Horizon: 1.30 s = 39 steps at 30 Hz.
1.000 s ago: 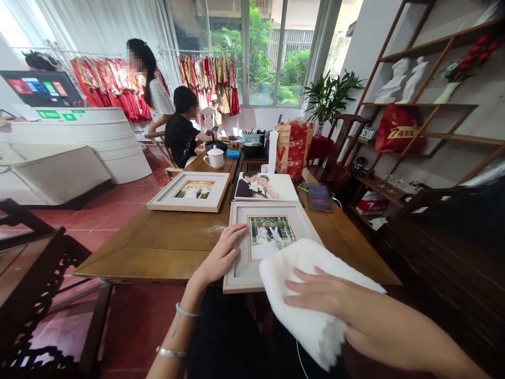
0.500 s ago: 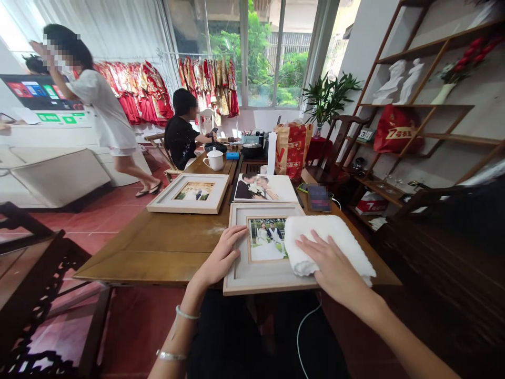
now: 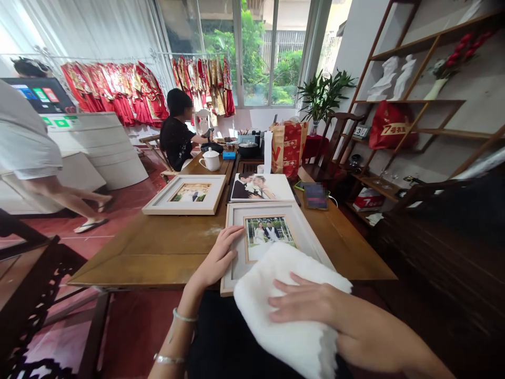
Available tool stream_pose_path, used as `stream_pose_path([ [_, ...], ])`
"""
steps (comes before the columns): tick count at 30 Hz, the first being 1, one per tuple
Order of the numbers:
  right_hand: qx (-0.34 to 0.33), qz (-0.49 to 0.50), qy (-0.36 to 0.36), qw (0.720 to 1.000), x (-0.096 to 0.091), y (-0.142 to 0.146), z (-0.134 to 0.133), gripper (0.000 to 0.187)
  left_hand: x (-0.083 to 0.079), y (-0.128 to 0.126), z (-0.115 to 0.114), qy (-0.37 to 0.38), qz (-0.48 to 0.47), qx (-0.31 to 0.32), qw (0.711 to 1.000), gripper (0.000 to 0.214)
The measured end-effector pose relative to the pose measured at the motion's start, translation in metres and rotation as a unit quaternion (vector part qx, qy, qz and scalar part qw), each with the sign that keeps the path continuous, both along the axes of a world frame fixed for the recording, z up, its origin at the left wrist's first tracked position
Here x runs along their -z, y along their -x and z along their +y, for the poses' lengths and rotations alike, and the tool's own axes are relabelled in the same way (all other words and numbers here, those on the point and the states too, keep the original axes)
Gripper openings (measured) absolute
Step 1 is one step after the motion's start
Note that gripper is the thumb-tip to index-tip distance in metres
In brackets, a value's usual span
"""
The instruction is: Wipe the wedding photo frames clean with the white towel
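Note:
A white-framed wedding photo (image 3: 272, 216) lies flat at the near edge of the wooden table (image 3: 165, 247). My left hand (image 3: 219, 258) rests on the frame's left border, fingers spread flat, steadying it. My right hand (image 3: 315, 305) lies flat on a white folded cloth (image 3: 284, 300), fingers stretched out, pressing it over the frame's near lower part. The cloth hangs past the table edge toward my lap.
A second framed photo (image 3: 185, 193) and an unframed print (image 3: 260, 187) lie further back, with a phone (image 3: 314, 196), a white teapot (image 3: 211, 158) and a red bag (image 3: 290, 147). A person sits at the far end; another walks past at left. Shelves stand at right.
My right hand has slid the cloth from the frame's right side back down to its near lower part. The person at left has walked further left. My left hand has stayed put.

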State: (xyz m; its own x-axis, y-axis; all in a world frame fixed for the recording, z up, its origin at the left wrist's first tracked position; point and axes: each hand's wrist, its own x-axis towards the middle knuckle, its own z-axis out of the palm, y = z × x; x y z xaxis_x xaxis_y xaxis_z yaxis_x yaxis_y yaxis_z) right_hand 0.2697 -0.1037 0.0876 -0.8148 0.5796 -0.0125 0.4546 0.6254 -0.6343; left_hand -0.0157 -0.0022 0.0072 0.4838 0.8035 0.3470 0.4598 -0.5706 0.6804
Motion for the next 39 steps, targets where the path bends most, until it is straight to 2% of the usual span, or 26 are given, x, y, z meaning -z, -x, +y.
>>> stream_pose_path([
  [4, 0.158, -0.069, -0.041, 0.984, 0.012, -0.043, -0.022, 0.064, 0.0, 0.001, 0.0, 0.001, 0.003, 0.001, 1.0, 0.053],
  [7, 0.253, -0.101, -0.084, 0.959, 0.029, -0.055, -0.016, 0.067, 0.0, 0.0, 0.0, -0.003, 0.004, 0.005, 1.0, 0.052],
  [12, 0.297, -0.103, -0.139, 0.939, 0.038, -0.035, 0.036, 0.08, -0.002, 0.0, -0.001, -0.003, 0.006, 0.002, 1.0, 0.054],
  [16, 0.342, -0.115, -0.159, 0.919, 0.037, -0.014, 0.089, 0.075, -0.003, 0.0, -0.001, -0.006, 0.003, 0.004, 1.0, 0.055],
  [19, 0.323, -0.155, -0.177, 0.917, 0.039, 0.004, 0.109, 0.076, -0.003, 0.001, -0.001, 0.0, 0.001, -0.001, 1.0, 0.054],
  [21, 0.264, -0.156, -0.167, 0.937, 0.039, 0.016, 0.105, 0.08, -0.002, 0.0, -0.002, 0.005, -0.003, -0.004, 1.0, 0.052],
  [24, 0.115, -0.095, -0.108, 0.983, 0.033, 0.026, 0.082, 0.087, -0.002, 0.0, -0.002, 0.0, -0.008, -0.006, 1.0, 0.051],
  [26, 0.031, -0.051, -0.06, 0.996, 0.024, 0.025, 0.063, 0.088, -0.001, 0.0, -0.002, -0.004, -0.011, -0.007, 1.0, 0.051],
  [28, -0.008, -0.028, -0.017, 0.999, 0.014, 0.018, 0.048, 0.083, 0.0, 0.001, -0.002, -0.003, -0.012, -0.005, 1.0, 0.051],
  [30, -0.011, -0.025, 0.016, 1.0, 0.006, 0.006, 0.042, 0.072, 0.0, 0.001, -0.002, -0.001, -0.014, -0.003, 1.0, 0.052],
  [33, 0.014, -0.044, 0.026, 0.999, 0.003, -0.015, 0.051, 0.061, 0.0, 0.002, -0.002, 0.006, -0.016, 0.0, 1.0, 0.053],
  [35, 0.039, -0.063, -0.002, 0.997, 0.009, -0.028, 0.067, 0.062, 0.0, 0.002, -0.002, 0.01, -0.018, 0.002, 1.0, 0.053],
  [39, 0.12, -0.085, -0.104, 0.984, 0.027, -0.045, 0.115, 0.069, -0.001, 0.002, -0.002, 0.019, -0.018, 0.003, 1.0, 0.052],
])
